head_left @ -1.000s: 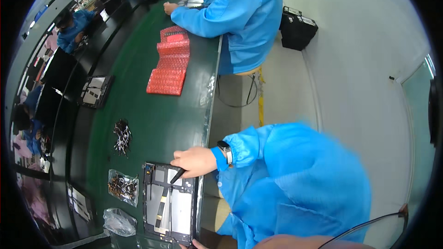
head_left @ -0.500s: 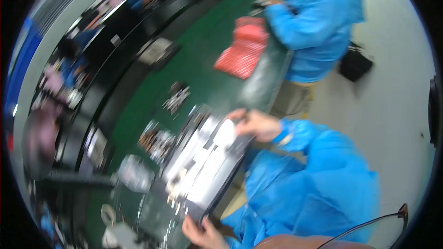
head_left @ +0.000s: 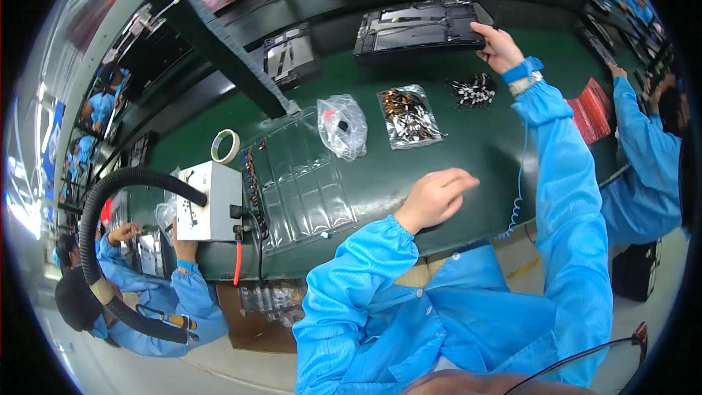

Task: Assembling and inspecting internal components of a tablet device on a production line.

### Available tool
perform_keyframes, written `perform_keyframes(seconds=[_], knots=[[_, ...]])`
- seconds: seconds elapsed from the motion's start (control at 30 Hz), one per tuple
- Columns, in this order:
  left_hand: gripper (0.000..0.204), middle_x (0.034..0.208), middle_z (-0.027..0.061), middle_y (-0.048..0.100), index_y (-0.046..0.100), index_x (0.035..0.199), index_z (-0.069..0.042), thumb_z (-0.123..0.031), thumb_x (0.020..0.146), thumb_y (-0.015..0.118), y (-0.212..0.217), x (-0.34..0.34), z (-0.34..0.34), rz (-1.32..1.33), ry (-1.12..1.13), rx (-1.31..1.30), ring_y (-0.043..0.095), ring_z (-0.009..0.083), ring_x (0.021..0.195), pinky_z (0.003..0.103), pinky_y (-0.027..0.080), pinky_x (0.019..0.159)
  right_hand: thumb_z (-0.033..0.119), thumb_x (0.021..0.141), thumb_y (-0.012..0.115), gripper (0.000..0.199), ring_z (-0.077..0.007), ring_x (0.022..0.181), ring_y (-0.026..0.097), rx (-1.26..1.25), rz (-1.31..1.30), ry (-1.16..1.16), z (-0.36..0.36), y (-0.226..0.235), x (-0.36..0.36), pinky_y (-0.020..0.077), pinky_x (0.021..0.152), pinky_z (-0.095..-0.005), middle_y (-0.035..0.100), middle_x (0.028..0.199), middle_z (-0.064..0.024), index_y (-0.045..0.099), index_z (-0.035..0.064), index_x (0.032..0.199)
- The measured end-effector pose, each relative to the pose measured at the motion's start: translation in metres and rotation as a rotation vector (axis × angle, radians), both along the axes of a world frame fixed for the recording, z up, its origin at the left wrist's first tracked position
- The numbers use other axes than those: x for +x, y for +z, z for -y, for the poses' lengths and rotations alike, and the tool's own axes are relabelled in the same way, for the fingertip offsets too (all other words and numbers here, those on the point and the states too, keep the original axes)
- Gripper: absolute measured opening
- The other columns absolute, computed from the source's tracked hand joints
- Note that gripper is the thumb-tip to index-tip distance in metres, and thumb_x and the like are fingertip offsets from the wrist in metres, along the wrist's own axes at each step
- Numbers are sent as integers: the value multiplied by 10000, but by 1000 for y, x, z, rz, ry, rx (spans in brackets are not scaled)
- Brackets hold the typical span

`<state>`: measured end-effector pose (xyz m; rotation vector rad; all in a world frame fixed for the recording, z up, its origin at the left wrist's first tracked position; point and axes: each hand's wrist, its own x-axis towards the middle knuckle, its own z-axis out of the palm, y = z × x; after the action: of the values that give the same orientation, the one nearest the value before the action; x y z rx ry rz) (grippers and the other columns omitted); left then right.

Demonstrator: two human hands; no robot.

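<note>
The right hand [head_left: 499,45] has its fingers clamped on the near corner of the dark tray [head_left: 420,25] at the tabletop's [head_left: 468,150] far edge, already set down there; the left hand [head_left: 433,197] rests empty, fingers loosely apart, nearer the tabletop's front edge.

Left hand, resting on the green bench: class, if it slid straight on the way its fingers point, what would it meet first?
The left hand points along bare green bench top. Its way looks free at first; further on, roughly in line, lies the pile of small black-and-white parts, though fisheye bending makes this uncertain.
</note>
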<state>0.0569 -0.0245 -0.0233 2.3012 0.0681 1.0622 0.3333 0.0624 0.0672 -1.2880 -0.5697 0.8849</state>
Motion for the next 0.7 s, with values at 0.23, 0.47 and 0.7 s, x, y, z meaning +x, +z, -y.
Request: perform_keyframes(seconds=[0.23,0.47,0.7], knots=[[214,875,63,591,606,882,-78,-43,673,574,-8,-2,-19,12,-36,-10,589,246,792,353,488,672,260,749,684,200,-129,546,416,-150,-19,144,-119,-54,-12,325,548,-282,564,727,-29,588,89,793],[179,863,55,578,602,847,-91,-66,670,585,-14,0,-16,44,-48,-7,582,247,778,355,482,667,238,771,672,238,-95,405,310,-403,267,117,-174,-93,14,231,404,-265,350,504,38,495,147,641],[163,844,61,589,612,827,-82,-49,672,572,-9,1,-20,-8,-17,-80,588,249,782,347,484,670,102,753,607,212,-129,504,411,-247,20,-147,-169,-86,2,494,614,-316,376,531,-21,451,90,611]])
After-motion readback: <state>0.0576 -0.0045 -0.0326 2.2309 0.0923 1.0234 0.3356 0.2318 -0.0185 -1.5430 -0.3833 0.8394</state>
